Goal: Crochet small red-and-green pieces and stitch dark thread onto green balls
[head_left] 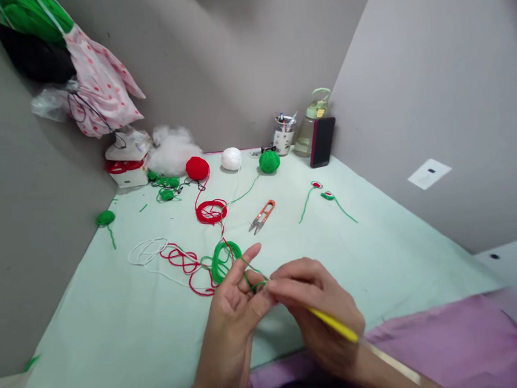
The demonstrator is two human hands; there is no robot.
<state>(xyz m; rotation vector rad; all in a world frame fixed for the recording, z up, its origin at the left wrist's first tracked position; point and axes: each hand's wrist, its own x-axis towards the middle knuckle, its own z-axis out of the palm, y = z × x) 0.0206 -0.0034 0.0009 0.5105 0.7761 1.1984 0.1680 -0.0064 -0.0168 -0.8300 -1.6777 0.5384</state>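
Note:
My left hand [236, 300] is raised over the pale green tablecloth [383, 249], its fingers closed round a strand of green yarn [250, 275] that loops over the index finger. My right hand [317, 307] is closed on a yellow crochet hook [333, 327], and the hook's tip meets the green yarn between the two hands. The strand runs back to a loose coil of green yarn [221, 260] just beyond my left fingers. Loose red yarn [185, 265] and white yarn [147, 251] lie tangled to the left of that coil.
Orange thread snips [262, 215] lie mid-table. Red [197, 168], white [231, 159] and green [269, 161] yarn balls stand at the back, with white stuffing [174, 148], a pen cup [284, 134], a bottle [312, 125] and a dark phone [322, 142]. Two small crocheted pieces [322, 191] lie right. Purple cloth [438, 347] covers the near edge.

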